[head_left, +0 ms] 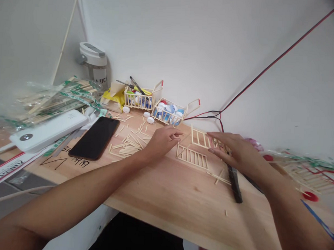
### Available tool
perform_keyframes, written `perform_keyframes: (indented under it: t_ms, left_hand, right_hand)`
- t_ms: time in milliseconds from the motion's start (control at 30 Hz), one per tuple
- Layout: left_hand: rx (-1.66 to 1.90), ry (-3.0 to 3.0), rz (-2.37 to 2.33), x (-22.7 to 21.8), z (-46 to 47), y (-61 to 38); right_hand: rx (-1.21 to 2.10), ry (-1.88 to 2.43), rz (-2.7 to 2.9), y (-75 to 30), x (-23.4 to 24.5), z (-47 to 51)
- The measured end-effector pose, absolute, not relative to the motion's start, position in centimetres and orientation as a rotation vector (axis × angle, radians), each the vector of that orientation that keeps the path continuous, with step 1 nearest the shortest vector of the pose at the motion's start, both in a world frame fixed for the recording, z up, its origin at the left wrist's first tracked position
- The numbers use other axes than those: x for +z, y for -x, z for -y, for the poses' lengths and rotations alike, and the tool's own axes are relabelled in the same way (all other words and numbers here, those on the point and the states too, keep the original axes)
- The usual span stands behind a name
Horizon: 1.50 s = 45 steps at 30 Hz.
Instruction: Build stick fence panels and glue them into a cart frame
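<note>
The left hand (pixel 163 141) sits low over the bench (pixel 163 209), its fingers (pixel 172 132) loosely open and holding nothing, just beside a lattice panel (pixel 192 157) of thin wooden sticks. The right hand (pixel 239 154) is open too, its empty fingers (pixel 220 140) stretched out next to a second panel (pixel 200 138), which lies beyond the first. A third stick piece (pixel 220 146) lies partly hidden under those fingers; whether they touch it, I cannot tell. A black strip (pixel 234 183) lies on the bench below the right hand. Left of the left hand are scattered loose sticks (pixel 129 143), then a black phone (pixel 94 137) and a white power bank (pixel 45 130). Two stick baskets (pixel 139 100) (pixel 169 112) filled with bottle caps stand farther back, near the wall (pixel 214 57).
</note>
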<state>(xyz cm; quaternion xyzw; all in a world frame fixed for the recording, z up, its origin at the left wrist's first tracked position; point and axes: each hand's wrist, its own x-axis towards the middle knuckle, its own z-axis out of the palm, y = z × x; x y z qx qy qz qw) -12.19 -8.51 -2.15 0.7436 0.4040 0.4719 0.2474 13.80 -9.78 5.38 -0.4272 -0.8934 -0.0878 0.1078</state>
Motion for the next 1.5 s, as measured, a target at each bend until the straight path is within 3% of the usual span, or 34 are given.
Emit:
perform_keyframes:
  t_ms: [1500]
  left_hand:
    - [1.263,-2.048,-1.058,-2.81,8.58,11.94]
  right_hand:
    - [-0.242,1.3,2.614,-13.85,5.14,10.24]
